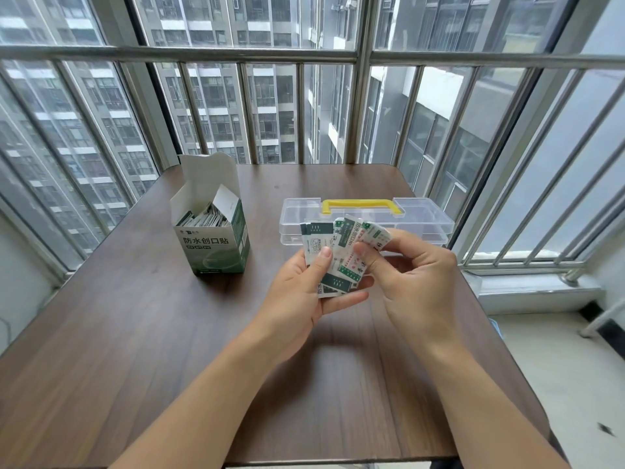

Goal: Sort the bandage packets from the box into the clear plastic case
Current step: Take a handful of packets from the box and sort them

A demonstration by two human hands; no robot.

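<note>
Both hands — left hand (304,282), right hand (416,265) — are pinching fanned bandage packets (338,252); loosening fingers (367,253) risks packets slipping onto the desk (169,333) — the case (422,218) looks closed.

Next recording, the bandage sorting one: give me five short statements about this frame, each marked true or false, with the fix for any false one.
1. The box stands open with packets inside. True.
2. The clear plastic case has its lid open. False: it looks closed.
3. Both the left hand and the right hand hold the bandage packets. True.
4. The case has a red handle. False: the handle is yellow.
5. The box is right of the case. False: it stands to its left.
</note>
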